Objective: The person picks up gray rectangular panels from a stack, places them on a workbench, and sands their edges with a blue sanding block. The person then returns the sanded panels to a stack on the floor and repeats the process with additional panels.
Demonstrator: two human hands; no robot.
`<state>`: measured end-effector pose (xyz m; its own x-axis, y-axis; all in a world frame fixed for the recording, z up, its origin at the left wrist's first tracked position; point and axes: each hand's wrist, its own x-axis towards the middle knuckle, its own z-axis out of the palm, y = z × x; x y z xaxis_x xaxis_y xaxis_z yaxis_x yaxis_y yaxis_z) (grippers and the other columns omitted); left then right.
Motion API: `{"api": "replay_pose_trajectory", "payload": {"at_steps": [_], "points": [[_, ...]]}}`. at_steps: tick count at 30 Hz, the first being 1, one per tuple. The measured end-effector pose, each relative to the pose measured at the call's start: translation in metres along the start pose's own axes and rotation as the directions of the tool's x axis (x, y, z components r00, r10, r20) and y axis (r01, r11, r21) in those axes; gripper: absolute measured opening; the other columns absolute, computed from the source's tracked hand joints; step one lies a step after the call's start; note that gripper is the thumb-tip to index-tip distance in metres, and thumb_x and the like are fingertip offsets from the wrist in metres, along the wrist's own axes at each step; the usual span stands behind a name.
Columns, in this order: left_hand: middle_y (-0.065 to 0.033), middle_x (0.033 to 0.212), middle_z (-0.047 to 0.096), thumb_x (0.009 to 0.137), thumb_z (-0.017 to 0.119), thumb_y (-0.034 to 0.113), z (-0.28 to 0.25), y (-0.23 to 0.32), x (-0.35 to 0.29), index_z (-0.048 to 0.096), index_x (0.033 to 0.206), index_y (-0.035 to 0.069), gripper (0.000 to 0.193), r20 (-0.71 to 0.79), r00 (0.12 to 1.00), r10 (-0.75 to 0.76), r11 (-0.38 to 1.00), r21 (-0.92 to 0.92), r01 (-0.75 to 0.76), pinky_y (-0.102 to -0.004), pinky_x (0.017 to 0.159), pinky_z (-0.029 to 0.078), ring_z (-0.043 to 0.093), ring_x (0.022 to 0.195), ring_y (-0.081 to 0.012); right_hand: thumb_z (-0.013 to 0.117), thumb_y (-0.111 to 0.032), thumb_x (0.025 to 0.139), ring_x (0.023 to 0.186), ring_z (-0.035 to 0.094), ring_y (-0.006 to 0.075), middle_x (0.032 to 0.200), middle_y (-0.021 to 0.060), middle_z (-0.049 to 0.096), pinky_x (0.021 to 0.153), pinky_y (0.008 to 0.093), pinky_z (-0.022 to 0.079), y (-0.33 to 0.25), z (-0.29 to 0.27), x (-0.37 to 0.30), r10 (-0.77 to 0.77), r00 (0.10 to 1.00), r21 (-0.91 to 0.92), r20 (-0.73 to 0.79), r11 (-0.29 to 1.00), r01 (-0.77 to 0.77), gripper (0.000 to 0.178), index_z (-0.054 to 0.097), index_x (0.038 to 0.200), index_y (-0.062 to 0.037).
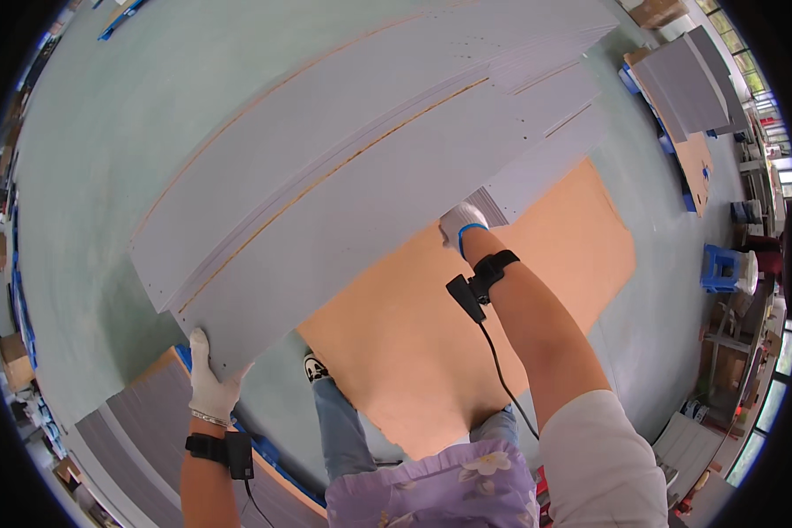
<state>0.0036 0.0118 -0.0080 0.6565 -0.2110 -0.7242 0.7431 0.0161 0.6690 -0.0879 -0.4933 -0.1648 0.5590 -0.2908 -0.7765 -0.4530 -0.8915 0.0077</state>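
Observation:
A long grey panel (396, 176) with small holes and a brown groove along it slants across the view, over other grey panels (273, 158). My left hand (213, 383), in a white glove, grips its near left corner. The thumb rests on top, and the other fingers are mostly hidden by the board. My right hand (464, 222), gloved too, holds the panel's near edge farther right; its fingertips are hard to see. Beside that hand shows a stack of panel edges (493, 204). Both wrists carry black straps with small cabled devices.
A brown cardboard sheet (449, 343) lies between me and the panels. Stacked grey boards (150, 449) on a blue-edged base stand at lower left. More grey boards (682, 84) stand at upper right, above a blue stool (722, 268). Cluttered shelving lines the right side.

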Motion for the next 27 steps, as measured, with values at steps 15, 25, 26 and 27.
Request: {"api": "replay_pose_trajectory", "payload": {"at_steps": [15, 25, 26, 27], "points": [[-0.0079, 0.146, 0.049, 0.096, 0.065, 0.059, 0.010, 0.006, 0.000, 0.046, 0.149, 0.018, 0.070, 0.042, 0.999, -0.008, 0.996, -0.090, 0.012, -0.0522, 0.109, 0.046, 0.053, 0.132, -0.0294, 0.084, -0.023, 0.079, 0.103, 0.070, 0.0292, 0.110, 0.0135, 0.075, 0.087, 0.0407, 0.059, -0.134, 0.043, -0.041, -0.295, 0.951, 0.188, 0.091, 0.943, 0.275, 0.023, 0.079, 0.095, -0.0074], [-0.0095, 0.149, 0.051, 0.100, 0.065, 0.042, -0.023, -0.005, 0.016, 0.044, 0.152, 0.006, 0.066, 0.103, 0.995, -0.017, 0.996, 0.083, 0.008, -0.0354, 0.114, 0.041, 0.052, 0.135, -0.0233, 0.064, -0.022, 0.092, 0.092, 0.071, 0.0332, 0.102, 0.0165, 0.072, 0.078, 0.0422, 0.059, -0.343, 0.082, -0.150, -0.700, 0.675, 0.182, -0.234, 0.651, 0.737, 0.027, 0.068, 0.108, -0.0008], [-0.0112, 0.152, 0.050, 0.100, 0.066, 0.037, -0.028, -0.004, 0.018, 0.042, 0.154, 0.005, 0.067, 0.096, 0.994, -0.055, 0.998, 0.043, 0.051, -0.0347, 0.115, 0.040, 0.051, 0.136, -0.0239, 0.058, -0.026, 0.097, 0.092, 0.071, 0.0330, 0.102, 0.0174, 0.072, 0.079, 0.0416, 0.059, -0.346, 0.079, -0.161, -0.697, 0.670, 0.185, -0.256, 0.645, 0.741, 0.030, 0.067, 0.107, -0.0006], [-0.0129, 0.155, 0.049, 0.100, 0.067, 0.033, -0.032, -0.003, 0.019, 0.040, 0.156, 0.004, 0.069, 0.126, 0.992, -0.031, 0.997, 0.077, 0.021, -0.0339, 0.117, 0.038, 0.050, 0.138, -0.0245, 0.052, -0.031, 0.101, 0.092, 0.071, 0.0327, 0.103, 0.0183, 0.071, 0.080, 0.0410, 0.058, -0.349, 0.075, -0.173, -0.644, 0.709, 0.354, -0.286, 0.617, 0.703, 0.034, 0.066, 0.107, -0.0004]]}}
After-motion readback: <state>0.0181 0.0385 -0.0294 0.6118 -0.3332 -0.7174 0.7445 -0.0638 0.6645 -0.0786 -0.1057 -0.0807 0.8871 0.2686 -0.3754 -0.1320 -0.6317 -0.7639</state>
